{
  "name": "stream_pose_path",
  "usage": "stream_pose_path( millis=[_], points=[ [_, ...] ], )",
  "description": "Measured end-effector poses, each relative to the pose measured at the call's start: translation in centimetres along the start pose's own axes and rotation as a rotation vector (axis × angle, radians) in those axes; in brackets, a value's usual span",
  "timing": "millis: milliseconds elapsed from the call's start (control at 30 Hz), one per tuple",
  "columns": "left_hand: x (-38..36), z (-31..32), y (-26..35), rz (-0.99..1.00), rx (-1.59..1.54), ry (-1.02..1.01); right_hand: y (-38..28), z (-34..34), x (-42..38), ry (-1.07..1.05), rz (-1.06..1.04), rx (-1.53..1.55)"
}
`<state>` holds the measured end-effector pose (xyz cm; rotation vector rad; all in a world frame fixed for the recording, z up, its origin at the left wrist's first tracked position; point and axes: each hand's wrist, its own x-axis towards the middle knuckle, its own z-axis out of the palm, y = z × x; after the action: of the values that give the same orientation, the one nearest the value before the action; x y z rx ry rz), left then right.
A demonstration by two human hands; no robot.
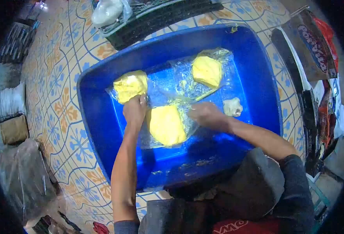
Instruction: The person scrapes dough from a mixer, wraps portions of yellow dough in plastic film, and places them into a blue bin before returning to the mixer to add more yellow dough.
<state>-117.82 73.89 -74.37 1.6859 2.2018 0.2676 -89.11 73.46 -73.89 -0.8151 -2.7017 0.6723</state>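
Three soft yellow blocks, like margarine or dough, lie in a large blue tub (pixel 101 136). The near yellow block (pixel 167 125) rests on clear plastic sheet (pixel 191 124) between my hands. My left hand (pixel 135 111) is closed on the plastic at this block's upper left corner, just below the left yellow block (pixel 131 86). On the other side, my right hand (pixel 207 115) is closed on the sheet, its fingertips partly blurred. Farther back, the right yellow block (pixel 207 71) sits on more clear plastic. A small whitish lump (pixel 232 107) lies right of my right hand.
Behind the tub stands a dark crate (pixel 152 25) with a white plastic bag (pixel 107 12) on it. Patterned floor tiles (pixel 68 113) surround the tub. Bags and a brown package (pixel 15 130) line the left, and a printed sack (pixel 310 45) stands at right.
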Motion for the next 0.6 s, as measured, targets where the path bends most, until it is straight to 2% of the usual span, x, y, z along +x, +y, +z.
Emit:
stream_pose_path(
  millis=[67, 100, 200, 300, 400, 433, 467, 500, 600],
  points=[
    [0.1, 0.2, 0.2, 0.041, 0.043, 0.006, -0.7, 0.6, 0.9, 0.091, -0.074, -0.026],
    [-0.1, -0.1, 0.3, 0.051, 0.035, 0.001, -0.9, 1.2, 1.3, 0.070, -0.083, -0.095],
    [-0.9, -1.0, 0.2, 0.035, -0.118, -0.058, -2.2, 1.7, 2.8, 0.302, -0.138, -0.114],
    [-2.0, -0.7, -1.5, 0.029, -0.412, -0.138, -3.2, 1.1, 1.8, 0.159, -0.126, -0.132],
    [-2.9, 0.6, -3.9, -0.003, -0.508, -0.258, -2.5, 1.7, -0.1, -0.034, -0.144, -0.140],
    [-3.1, 1.5, -4.8, 0.044, -0.549, -0.239, -2.1, 1.8, -0.8, -0.082, -0.166, -0.138],
    [-3.1, 1.9, -5.2, 0.028, -0.524, -0.262, -1.7, 1.6, -1.7, -0.130, -0.184, -0.138],
    [-2.9, 2.3, -5.5, 0.015, -0.500, -0.285, -1.2, 1.1, -2.5, -0.283, -0.200, -0.293],
    [-3.2, 1.6, -3.1, -0.072, -0.454, -0.327, 0.4, 0.7, -4.5, -0.366, -0.245, -0.491]
  ],
)
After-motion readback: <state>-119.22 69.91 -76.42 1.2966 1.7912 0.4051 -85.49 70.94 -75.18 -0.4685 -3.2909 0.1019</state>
